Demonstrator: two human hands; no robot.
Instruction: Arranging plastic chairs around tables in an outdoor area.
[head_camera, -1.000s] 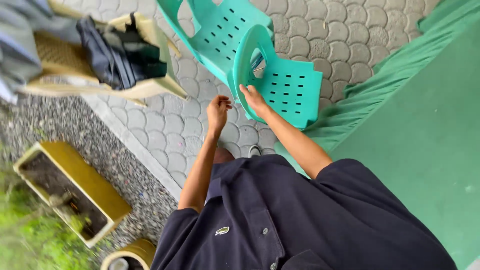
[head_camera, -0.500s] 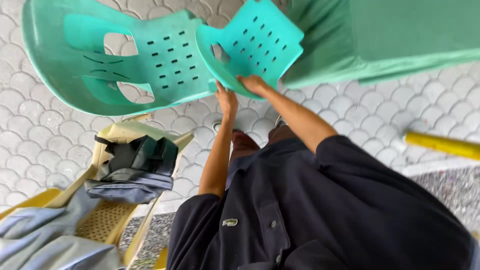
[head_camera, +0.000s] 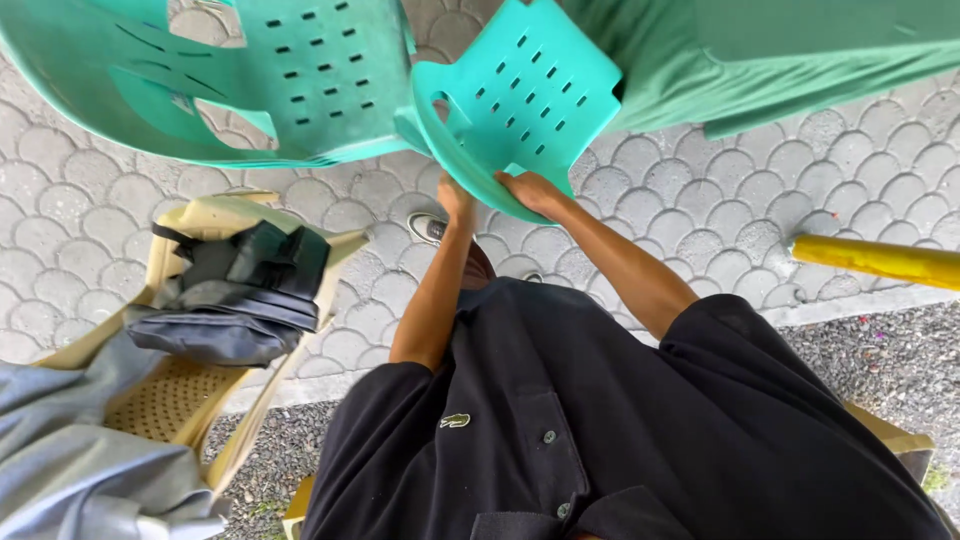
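Head view, looking down my black shirt (head_camera: 560, 430) at scallop-pattern paving (head_camera: 700, 210). My left hand (head_camera: 457, 200) and right hand (head_camera: 530, 188) both reach up to the lower edge of a green plastic chair (head_camera: 520, 100), tilted in front of me; fingers curl on its rim, clamped on it. To my left, a beige chair (head_camera: 190, 390) carries a black bag (head_camera: 250, 265) and grey cloth (head_camera: 70, 450). A yellow bar (head_camera: 880, 260) lies right.
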